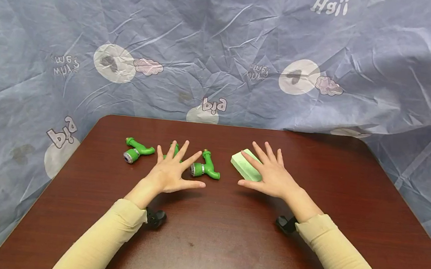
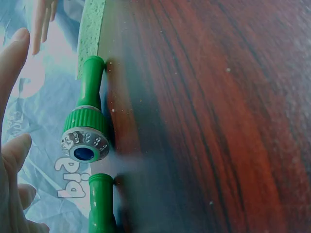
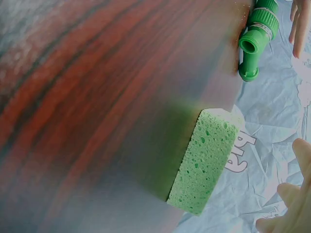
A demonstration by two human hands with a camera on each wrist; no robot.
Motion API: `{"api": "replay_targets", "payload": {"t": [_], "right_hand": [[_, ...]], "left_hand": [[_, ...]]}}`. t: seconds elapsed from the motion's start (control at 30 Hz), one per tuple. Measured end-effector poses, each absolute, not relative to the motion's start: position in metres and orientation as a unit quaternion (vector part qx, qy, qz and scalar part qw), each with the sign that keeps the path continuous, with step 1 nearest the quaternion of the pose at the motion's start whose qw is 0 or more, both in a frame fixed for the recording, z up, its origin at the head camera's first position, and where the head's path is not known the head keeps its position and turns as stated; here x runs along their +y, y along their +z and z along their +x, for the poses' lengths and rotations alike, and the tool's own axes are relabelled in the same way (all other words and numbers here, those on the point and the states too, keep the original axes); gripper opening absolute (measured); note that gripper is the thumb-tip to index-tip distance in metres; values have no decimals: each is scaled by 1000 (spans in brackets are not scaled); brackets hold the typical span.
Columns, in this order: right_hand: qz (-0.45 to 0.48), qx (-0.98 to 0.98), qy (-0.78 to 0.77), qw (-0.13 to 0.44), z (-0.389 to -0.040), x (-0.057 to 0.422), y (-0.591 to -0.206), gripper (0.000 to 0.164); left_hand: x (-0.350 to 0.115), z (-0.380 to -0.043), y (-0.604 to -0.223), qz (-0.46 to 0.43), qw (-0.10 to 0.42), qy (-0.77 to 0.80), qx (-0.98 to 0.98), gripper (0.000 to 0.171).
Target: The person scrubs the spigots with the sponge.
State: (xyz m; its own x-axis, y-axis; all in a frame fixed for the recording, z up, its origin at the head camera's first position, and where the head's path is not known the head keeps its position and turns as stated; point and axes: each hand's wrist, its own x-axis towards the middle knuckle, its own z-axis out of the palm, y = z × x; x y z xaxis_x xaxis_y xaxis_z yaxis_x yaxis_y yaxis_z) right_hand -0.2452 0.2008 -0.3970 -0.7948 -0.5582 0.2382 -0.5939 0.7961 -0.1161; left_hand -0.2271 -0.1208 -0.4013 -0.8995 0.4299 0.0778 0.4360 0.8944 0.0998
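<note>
Three green plastic taps lie in a row on the table. The left tap [image 1: 139, 149] is in full view, while the middle tap [image 1: 175, 149] is mostly hidden behind my left hand [image 1: 169, 172]. Beside that hand's thumb is the right tap [image 1: 207, 167], its ribbed knob [image 2: 86, 131] showing in the left wrist view. My left hand is spread above the table and holds nothing. A light green sponge [image 1: 245, 164] lies to the right of the taps, its porous side [image 3: 204, 162] facing the right wrist camera. Over its right edge my right hand [image 1: 274, 176] is spread, holding nothing.
The dark reddish-brown table [image 1: 219, 241] has rounded far corners. Behind it hangs a creased blue-grey printed sheet [image 1: 228, 56]. A black wrist device is worn on the left wrist [image 1: 155, 218] and another on the right wrist [image 1: 286, 225].
</note>
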Motion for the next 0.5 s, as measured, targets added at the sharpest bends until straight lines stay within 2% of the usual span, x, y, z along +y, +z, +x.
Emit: {"api": "replay_targets", "payload": {"t": [0.5], "right_hand": [[287,-944,142,76,-243,199,-392,84]], "left_hand": [[-122,-226,-399,-210,40,-140,-967,91]]}}
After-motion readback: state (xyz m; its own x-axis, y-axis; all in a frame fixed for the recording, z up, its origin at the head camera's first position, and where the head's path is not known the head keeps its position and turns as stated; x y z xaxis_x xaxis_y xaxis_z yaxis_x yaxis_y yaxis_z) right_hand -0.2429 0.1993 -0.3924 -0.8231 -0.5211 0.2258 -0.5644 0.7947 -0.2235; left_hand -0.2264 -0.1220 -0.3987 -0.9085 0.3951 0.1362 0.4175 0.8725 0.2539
